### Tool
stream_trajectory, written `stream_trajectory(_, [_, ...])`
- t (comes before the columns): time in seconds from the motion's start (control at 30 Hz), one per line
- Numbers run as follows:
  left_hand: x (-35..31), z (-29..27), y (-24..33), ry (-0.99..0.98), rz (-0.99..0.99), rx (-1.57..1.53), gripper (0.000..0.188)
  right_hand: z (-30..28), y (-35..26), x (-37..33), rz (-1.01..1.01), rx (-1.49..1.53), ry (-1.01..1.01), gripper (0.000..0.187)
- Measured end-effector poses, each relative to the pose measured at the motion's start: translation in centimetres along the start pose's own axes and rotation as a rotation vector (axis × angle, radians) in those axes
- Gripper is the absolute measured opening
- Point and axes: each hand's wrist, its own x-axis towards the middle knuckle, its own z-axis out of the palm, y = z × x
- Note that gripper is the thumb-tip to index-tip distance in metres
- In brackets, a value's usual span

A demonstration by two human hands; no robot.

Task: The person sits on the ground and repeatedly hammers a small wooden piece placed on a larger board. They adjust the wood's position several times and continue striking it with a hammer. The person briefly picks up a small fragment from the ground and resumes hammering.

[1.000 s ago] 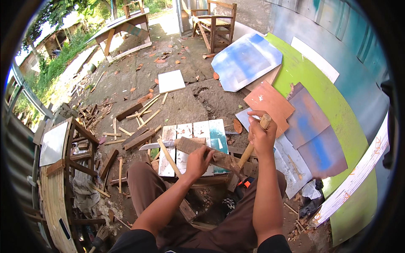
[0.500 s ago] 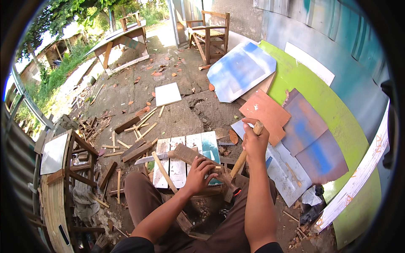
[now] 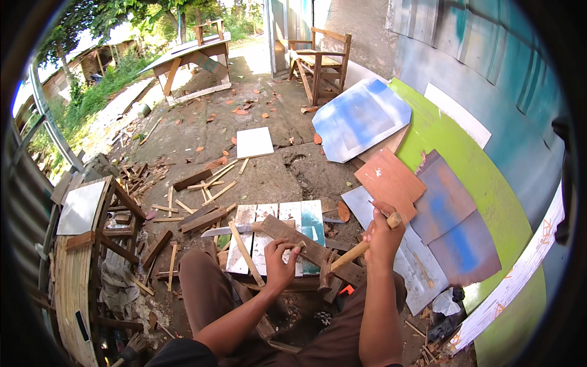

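Observation:
My right hand point(image 3: 383, 237) is closed around the pale wooden handle of a hammer point(image 3: 351, 257). The hammer's rusty head lies against a brown plank point(image 3: 304, 243), which slants across a low slatted bench point(image 3: 246, 260) before my knees. Above the plank's near edge, my left hand point(image 3: 282, 262) has thumb and forefinger pinched together; a tiny pale bit shows at their tips, too small to name. Left of the plank, a long knife point(image 3: 229, 230) rests on the white slats. A thin wooden strip point(image 3: 246, 252) leans across the bench's left side.
Loose strips and blocks point(image 3: 205, 219) litter the ground at the left, near a wooden frame point(image 3: 116, 235). Painted sheets point(image 3: 367, 119) and a green panel point(image 3: 477, 174) lean along the right wall. Farther back stand a wooden chair point(image 3: 324, 61) and a table point(image 3: 189, 55).
The hammer has swung down, bringing its head onto the plank. My left hand has gone from resting on the plank to a pinch at its edge. The whole view has shifted slightly.

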Motion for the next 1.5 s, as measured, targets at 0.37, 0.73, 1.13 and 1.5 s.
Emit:
stream_trajectory(0.37, [-1.7, 1.4, -1.2, -0.046, -0.988, -0.843, 0.053, -1.4, 1.0, -2.9, 0.311, 0.195, -0.009, 0.026])
stream_trajectory(0.73, [-2.8, 4.0, -0.9, 0.007, -0.974, -0.876, 0.047, -6.6, 8.6, -1.7, 0.244, -0.764, -0.206, 0.032])
stream_trajectory(1.13, [-1.5, 6.8, -0.9, 0.222, -0.782, -0.979, 0.045, -11.1, 14.4, -1.3, 0.159, -1.157, -0.502, 0.043])
stream_trajectory(1.5, [1.8, 7.1, 0.3, 0.000, -0.740, -0.975, 0.043, -10.0, 8.4, -6.7, 0.445, -0.743, -0.459, 0.059])
